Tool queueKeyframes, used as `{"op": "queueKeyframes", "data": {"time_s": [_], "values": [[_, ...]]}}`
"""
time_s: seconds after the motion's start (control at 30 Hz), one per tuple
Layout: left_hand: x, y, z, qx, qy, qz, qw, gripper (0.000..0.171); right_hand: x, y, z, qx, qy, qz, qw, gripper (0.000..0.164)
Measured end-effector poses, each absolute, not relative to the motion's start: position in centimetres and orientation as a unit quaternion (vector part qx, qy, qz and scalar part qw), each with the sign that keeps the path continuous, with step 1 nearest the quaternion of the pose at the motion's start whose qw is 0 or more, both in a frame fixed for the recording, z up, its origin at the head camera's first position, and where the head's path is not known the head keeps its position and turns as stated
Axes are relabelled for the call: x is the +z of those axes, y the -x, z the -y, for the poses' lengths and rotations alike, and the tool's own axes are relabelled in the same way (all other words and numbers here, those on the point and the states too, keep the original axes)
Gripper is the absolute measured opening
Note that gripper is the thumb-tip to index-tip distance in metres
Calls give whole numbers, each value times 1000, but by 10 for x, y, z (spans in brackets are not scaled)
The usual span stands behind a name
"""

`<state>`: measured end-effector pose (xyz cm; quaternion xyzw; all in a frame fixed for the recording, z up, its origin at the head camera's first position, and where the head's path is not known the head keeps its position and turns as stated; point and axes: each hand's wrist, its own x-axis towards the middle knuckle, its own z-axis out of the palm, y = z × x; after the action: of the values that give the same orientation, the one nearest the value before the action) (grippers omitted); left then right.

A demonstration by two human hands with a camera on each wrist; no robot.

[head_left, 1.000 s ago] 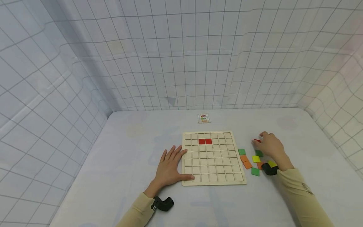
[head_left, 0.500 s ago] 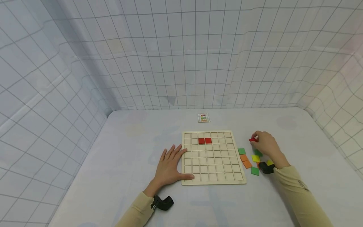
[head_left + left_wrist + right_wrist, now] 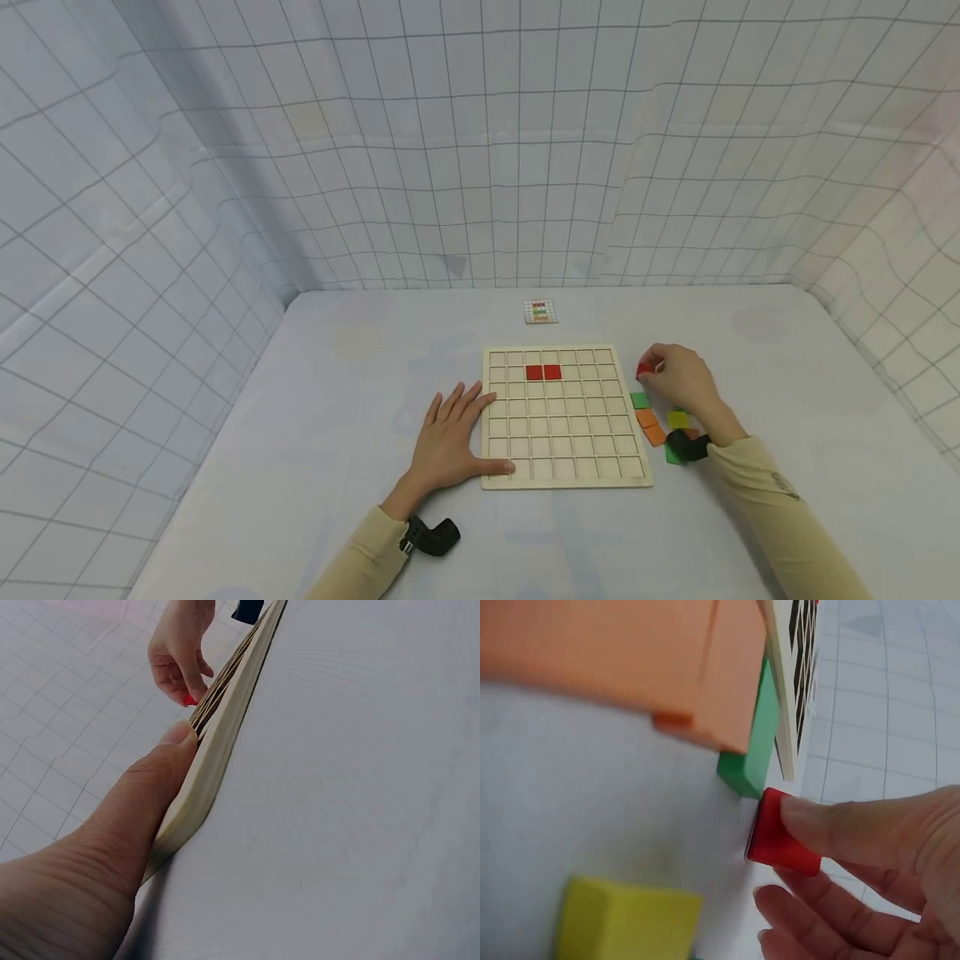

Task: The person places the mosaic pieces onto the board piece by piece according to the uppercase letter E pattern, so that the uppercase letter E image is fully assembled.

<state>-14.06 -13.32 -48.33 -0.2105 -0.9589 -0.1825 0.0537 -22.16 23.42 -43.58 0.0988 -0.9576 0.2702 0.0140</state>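
Right between the thumb and fingers of the right hand [image 3: 681, 379] there's a red tile [image 3: 784, 838], pinched, with the other fingers loosely bent behind it. Can't really tell whether the tile is touching the cloth or just off it. Closest thing to that pinch is a green tile [image 3: 640, 400], just on the person's side of it, with a couple of orange tiles [image 3: 655, 435] running on from there, touching each other. Back under the palm and wrist you've got a yellow tile [image 3: 678, 419] and a second green one [image 3: 672, 455], partly covered by the black wrist gear [image 3: 686, 446].

Just left of the pinching fingertips is the edge of a pale gridded board [image 3: 558, 427]. Two red squares [image 3: 543, 372] sit side by side in its second row from the top, a bit further left of those fingers.

Over at the board's other side, the left hand [image 3: 446, 446] has its fingers spread, index tip on the left rim, thumb stretched across the near corner.

Well beyond both sets of fingers, past the far edge, lies a small card [image 3: 541, 312] with a coloured grid, then the checked curtain [image 3: 540, 167].
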Motion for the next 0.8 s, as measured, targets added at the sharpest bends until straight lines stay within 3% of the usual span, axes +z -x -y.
{"op": "queueKeyframes", "data": {"time_s": [0.37, 0.8], "values": [[-482, 141, 134, -190, 212, 957, 56, 103, -437, 220, -208, 327, -145, 931, 67, 6], [-485, 142, 134, -184, 209, 959, 48, 103, -436, 226, -169, 373, -243, 895, 34, 5]]}}
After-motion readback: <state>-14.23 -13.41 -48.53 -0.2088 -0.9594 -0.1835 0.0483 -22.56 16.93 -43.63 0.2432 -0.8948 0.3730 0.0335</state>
